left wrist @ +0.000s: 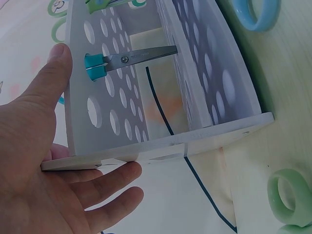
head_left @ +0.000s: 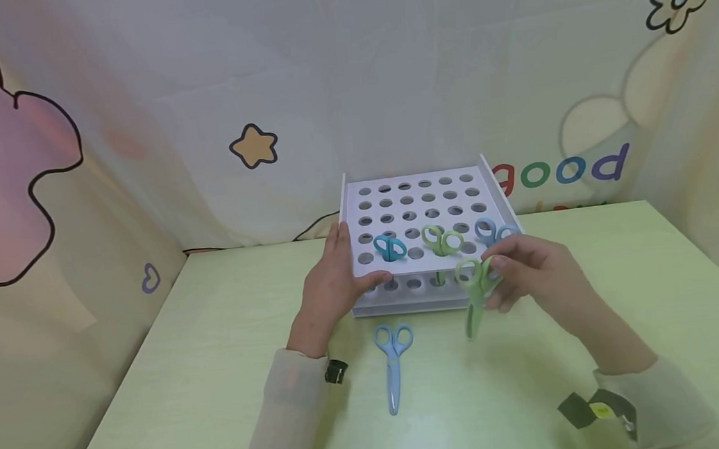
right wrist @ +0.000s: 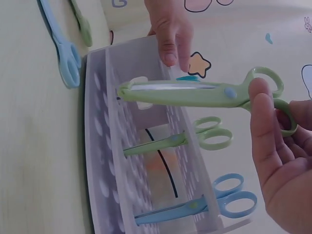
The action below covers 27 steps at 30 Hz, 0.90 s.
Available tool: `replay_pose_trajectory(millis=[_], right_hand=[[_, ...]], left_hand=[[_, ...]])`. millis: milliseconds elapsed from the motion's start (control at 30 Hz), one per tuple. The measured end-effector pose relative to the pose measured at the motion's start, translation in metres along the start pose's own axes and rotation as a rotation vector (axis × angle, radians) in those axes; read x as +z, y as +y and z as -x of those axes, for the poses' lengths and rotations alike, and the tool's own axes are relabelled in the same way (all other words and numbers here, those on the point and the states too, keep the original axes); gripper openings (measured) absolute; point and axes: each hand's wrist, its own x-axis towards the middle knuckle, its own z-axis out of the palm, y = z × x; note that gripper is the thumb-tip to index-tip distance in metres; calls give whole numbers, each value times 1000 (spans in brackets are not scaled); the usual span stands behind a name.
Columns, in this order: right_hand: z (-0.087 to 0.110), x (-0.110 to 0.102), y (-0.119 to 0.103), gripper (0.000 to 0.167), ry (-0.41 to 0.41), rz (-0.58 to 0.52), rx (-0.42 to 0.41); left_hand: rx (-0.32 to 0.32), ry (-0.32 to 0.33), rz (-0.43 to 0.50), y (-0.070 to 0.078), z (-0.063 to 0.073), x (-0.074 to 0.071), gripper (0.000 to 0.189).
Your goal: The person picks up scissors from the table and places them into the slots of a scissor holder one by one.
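Note:
A white rack with rows of round holes stands on the table. My left hand grips its left front corner, thumb at the top plate's front edge and fingers along the side panel. My right hand pinches green scissors by one finger ring, blades down, in front of the rack's right front. Teal-handled scissors, another green pair and a blue pair stand in holes near the front. In the left wrist view, the teal pair's bare metal blades pass down inside the rack.
Light blue scissors lie on the table before the rack, handles toward it. Another green pair lies on the table, hidden in the head view. A printed curtain hangs behind the table, with a dark line beside the rack.

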Motion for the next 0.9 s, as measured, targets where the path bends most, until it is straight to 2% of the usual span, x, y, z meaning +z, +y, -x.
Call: replay_pose_trajectory(millis=[300,633,900], right_hand=[[-4,-5,-11,10,93,-165,-83],[-17,-17,-33,14,193,-344,-164],[-24,-30,-45,15,212,-419,-210]], left_hand=[[-3,-4,-1,-1,1,1,122],[-10,-13,-1,-1,1,0,122],[-2,-14,12,0,0,-1,121]])
